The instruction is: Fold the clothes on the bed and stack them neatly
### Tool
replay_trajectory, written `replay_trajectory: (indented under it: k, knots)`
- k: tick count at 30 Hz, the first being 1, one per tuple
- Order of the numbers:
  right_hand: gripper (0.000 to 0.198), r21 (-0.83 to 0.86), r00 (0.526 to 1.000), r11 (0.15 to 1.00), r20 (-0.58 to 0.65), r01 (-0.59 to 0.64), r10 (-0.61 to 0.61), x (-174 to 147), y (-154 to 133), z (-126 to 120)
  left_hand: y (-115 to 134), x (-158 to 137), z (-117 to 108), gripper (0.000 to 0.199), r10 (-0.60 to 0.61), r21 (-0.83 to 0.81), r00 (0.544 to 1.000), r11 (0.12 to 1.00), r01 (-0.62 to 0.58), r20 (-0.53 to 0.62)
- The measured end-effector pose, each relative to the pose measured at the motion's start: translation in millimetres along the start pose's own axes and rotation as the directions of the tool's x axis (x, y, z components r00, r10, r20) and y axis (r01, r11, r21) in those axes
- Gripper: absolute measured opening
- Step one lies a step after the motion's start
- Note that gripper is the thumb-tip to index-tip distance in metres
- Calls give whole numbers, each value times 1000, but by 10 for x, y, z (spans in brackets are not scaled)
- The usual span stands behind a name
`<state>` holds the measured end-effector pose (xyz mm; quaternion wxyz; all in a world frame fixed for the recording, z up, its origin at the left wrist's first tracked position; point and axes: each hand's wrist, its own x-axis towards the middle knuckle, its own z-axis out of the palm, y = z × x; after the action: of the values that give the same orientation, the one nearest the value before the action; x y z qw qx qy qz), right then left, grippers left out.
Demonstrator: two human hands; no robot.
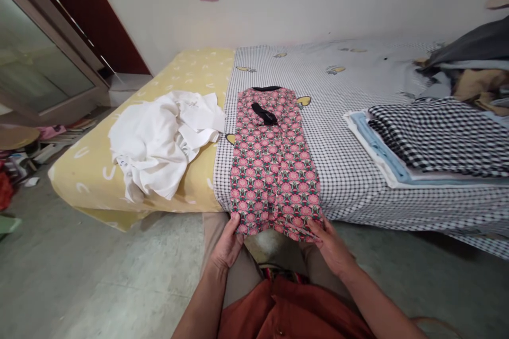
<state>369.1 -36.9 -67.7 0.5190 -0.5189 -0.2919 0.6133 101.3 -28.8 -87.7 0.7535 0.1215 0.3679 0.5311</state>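
Note:
A pink floral garment (275, 169) with a black neckline lies lengthwise on the bed, folded into a long narrow shape. Its lower edge hangs past the bed's front edge above my lap. My left hand (229, 242) pinches the lower left corner, thumb on top. At the lower right corner, my right hand (332, 246) grips the cloth the same way. A black strip of cloth (264, 114) rests on the garment's upper part. To the left of it lies a crumpled white garment (159, 140).
Folded clothes, a black-and-white checked one (441, 135) on top, are stacked on the bed's right. Behind them is a heap of dark and tan clothes (477, 69). The bed has a yellow cover (91, 169) and a checked cover (342, 153). Books and other items (43, 151) clutter the floor at left.

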Motion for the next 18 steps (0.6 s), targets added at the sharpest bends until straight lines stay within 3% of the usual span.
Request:
replay_trajectory:
  k: [6, 13, 18]
  knots:
    - [58, -36, 998, 999, 61, -24, 26, 10, 7, 0, 2, 2, 10, 43, 45, 87, 999, 995, -45, 6]
    - [61, 7, 998, 999, 58, -36, 35, 4, -19, 0, 19, -26, 36, 38, 74, 77, 996, 995, -70, -54]
    - [53, -17, 988, 992, 89, -123, 124, -67, -59, -61, 53, -182, 80, 46, 72, 152, 997, 986, -73, 10]
